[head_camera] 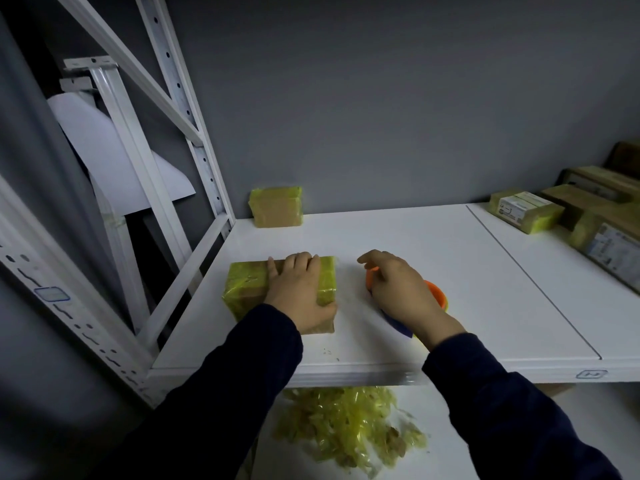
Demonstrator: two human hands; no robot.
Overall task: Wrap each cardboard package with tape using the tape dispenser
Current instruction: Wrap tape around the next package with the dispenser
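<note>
White shelf: the work surface, set in a white metal rack against a grey wall.

Stack of boxes: far right end of the shelf, well apart from both hands; some show yellow tape.

Heap of tape scraps: on the lower surface, beneath the shelf's front edge.

Package in work: lies flat near the front left of the shelf. Its long axis runs left to right across the view. Yellow tape covers both ends, and brown cardboard shows in between and on the near face.

Second package: stands against the wall behind the first, taped at its top corners.

Left hand: laid flat on the package in work, fingers straight and reaching its far edge, thumb at the near right corner. It presses rather than grips.

Right hand: curled over the tape dispenser, which sits just right of the package without touching it. The forefinger points toward the package. The palm hides the handle, so the hold appears firm but is not fully confirmed.

Assessment: the package lies directly left of the dispenser, so the right hand would likely bring tape leftward across the bare middle band while the left hand steadies the package.
</note>
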